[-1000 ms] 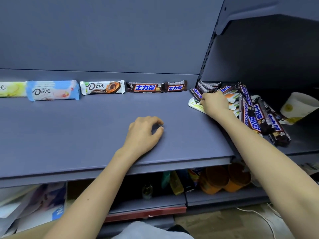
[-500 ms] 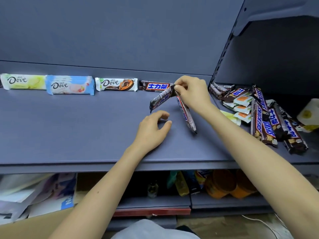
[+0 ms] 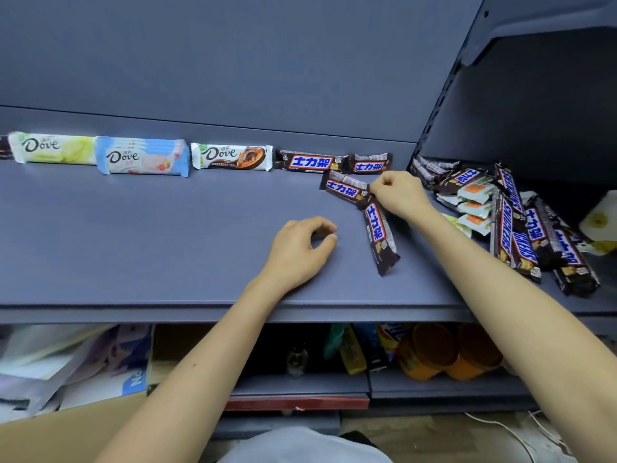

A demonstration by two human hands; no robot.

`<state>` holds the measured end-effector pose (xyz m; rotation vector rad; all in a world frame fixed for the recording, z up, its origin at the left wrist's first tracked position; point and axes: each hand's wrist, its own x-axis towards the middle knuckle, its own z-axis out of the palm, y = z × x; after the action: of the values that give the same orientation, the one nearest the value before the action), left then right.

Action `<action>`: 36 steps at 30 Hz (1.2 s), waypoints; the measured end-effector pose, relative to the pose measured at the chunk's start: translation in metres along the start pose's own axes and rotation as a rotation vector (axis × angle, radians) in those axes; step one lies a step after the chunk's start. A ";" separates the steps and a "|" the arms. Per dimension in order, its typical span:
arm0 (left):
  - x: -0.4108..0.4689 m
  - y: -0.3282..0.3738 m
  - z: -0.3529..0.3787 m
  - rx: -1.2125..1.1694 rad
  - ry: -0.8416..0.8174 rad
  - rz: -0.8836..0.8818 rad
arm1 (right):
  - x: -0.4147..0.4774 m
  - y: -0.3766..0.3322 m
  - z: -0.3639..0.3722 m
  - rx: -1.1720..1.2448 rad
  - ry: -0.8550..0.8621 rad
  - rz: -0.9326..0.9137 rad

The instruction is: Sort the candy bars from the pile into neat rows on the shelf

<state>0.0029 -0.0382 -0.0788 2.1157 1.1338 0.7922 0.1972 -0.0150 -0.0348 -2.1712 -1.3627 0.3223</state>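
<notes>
Right hand [image 3: 399, 195] pinches two light, slick-wrapped Snickers bars [image 3: 379, 233] by their crimped ends, likely the surest hold; left hand [image 3: 300, 252] rests loosely curled, empty.

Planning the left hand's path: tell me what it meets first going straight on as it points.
Probably the small Snickers bar the right hand pinches, lying diagonally ahead of the left hand; the shelf between looks free, though height is unclear.
</notes>
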 end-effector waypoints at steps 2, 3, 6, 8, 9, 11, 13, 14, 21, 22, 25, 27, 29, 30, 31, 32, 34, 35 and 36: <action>0.000 0.000 0.000 0.008 -0.006 0.005 | 0.002 0.004 -0.004 -0.024 -0.041 0.037; 0.000 0.000 0.000 0.011 -0.007 0.006 | 0.002 0.005 -0.007 -0.062 -0.078 0.051; 0.000 0.000 0.000 0.014 -0.007 0.001 | 0.004 0.005 -0.009 -0.242 -0.168 0.048; 0.000 0.001 0.000 0.016 -0.009 -0.002 | 0.007 0.003 -0.006 -0.328 -0.154 0.010; 0.000 0.001 0.000 0.014 -0.009 -0.004 | 0.009 0.002 -0.004 -0.337 -0.144 -0.009; 0.000 0.002 0.000 -0.003 -0.006 -0.010 | 0.011 -0.004 0.003 -0.310 -0.140 -0.017; 0.000 0.003 -0.001 -0.040 0.006 -0.018 | 0.014 -0.009 0.009 -0.301 -0.152 -0.010; -0.001 0.004 -0.002 -0.065 0.014 -0.020 | 0.015 -0.011 0.012 -0.317 -0.165 -0.009; -0.007 0.001 -0.014 -0.154 0.126 -0.049 | 0.019 -0.024 0.027 -0.305 -0.128 -0.143; -0.007 -0.001 -0.017 -0.157 0.142 -0.058 | 0.017 -0.026 0.028 -0.259 -0.101 -0.184; -0.007 -0.008 -0.026 -0.194 0.185 -0.108 | 0.012 -0.035 0.031 -0.208 -0.128 -0.272; -0.007 -0.010 -0.031 -0.213 0.204 -0.130 | 0.011 -0.039 0.036 -0.255 -0.202 -0.316; -0.008 -0.011 -0.034 -0.224 0.214 -0.135 | 0.010 -0.040 0.039 -0.243 -0.225 -0.318; -0.009 -0.013 -0.036 -0.229 0.219 -0.137 | 0.010 -0.040 0.040 -0.237 -0.235 -0.310; -0.010 -0.014 -0.036 -0.233 0.223 -0.141 | 0.009 -0.040 0.041 -0.242 -0.250 -0.298; -0.011 -0.015 -0.037 -0.235 0.227 -0.144 | 0.008 -0.041 0.042 -0.243 -0.265 -0.292; -0.012 -0.018 -0.038 -0.230 0.232 -0.148 | 0.006 -0.043 0.044 -0.217 -0.286 -0.294; -0.013 -0.019 -0.038 -0.222 0.232 -0.150 | 0.005 -0.045 0.043 -0.203 -0.284 -0.313; -0.013 -0.020 -0.038 -0.216 0.233 -0.151 | 0.003 -0.048 0.043 -0.191 -0.279 -0.337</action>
<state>-0.0414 -0.0316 -0.0722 1.7729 1.2496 1.0580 0.1424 0.0178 -0.0427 -2.0495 -1.9542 0.3870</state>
